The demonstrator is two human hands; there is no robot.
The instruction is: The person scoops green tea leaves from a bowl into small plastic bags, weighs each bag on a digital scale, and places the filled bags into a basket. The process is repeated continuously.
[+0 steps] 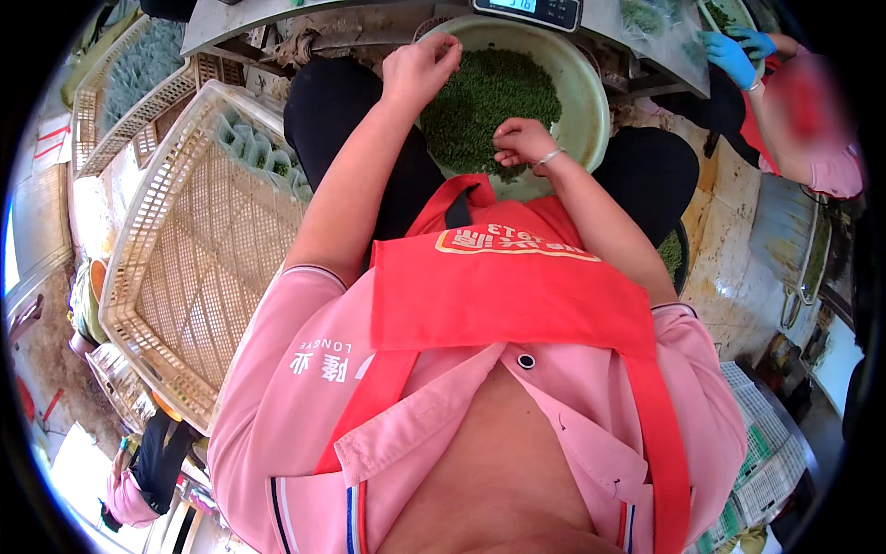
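Note:
A wide pale green basin (591, 102) stands between my knees, with a heap of small round green berries (494, 97) in it. My left hand (423, 69) is over the basin's far left rim, its fingers curled together. My right hand (526, 145), with a bracelet at the wrist, hangs low over the near right part of the heap. Its fingers are drawn in toward the thumb. Whatever either hand holds is too small or hidden to make out.
A digital scale (531, 9) sits on the metal table (341, 11) beyond the basin. At left, a large plastic crate (138, 268) holds filled clear bags (263, 157); another crate (88, 138) stands behind. A co-worker's blue-gloved hands (734, 57) are at far right.

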